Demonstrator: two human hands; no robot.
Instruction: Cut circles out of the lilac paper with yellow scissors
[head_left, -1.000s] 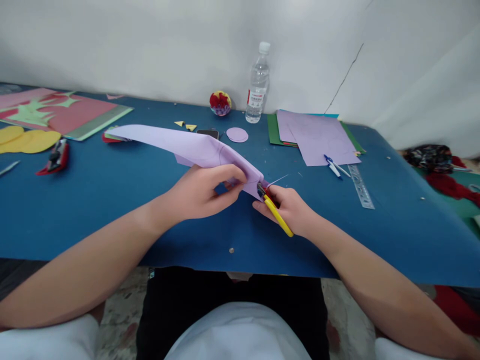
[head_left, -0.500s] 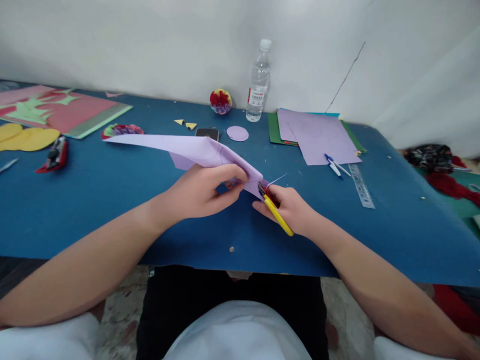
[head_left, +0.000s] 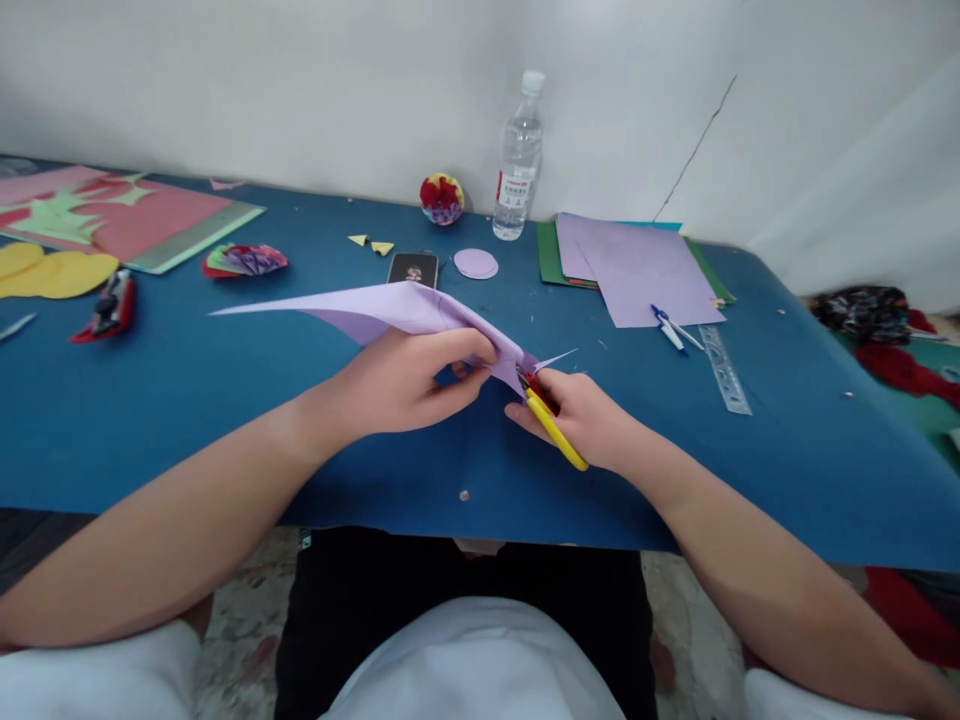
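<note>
A sheet of purple paper (head_left: 420,308) with drawn curved lines is pinched between the thumb and fingers of my left hand (head_left: 409,385), held above the table. My right hand (head_left: 589,425) grips scissors with yellow and red handles (head_left: 553,428). Their blades sit at the right end of the paper, mostly hidden by it, and a thin strip of paper sticks out beside my right fingers. Beyond the sheet lie a phone (head_left: 413,269) and cut purple circles (head_left: 475,264).
On the blue table (head_left: 450,465) stand a water bottle (head_left: 517,165) and a colourful paper ball (head_left: 442,199). To the right are stacked paper sheets (head_left: 652,270), pens (head_left: 669,330) and a ruler (head_left: 725,370). Leftward lie a stapler (head_left: 111,305), yellow cutouts (head_left: 67,275) and a folded paper piece (head_left: 245,260).
The left end of the purple paper has dipped, uncovering more of the phone and the folded paper piece. Both hands stay nearly in place, with the scissors still at the paper's right end.
</note>
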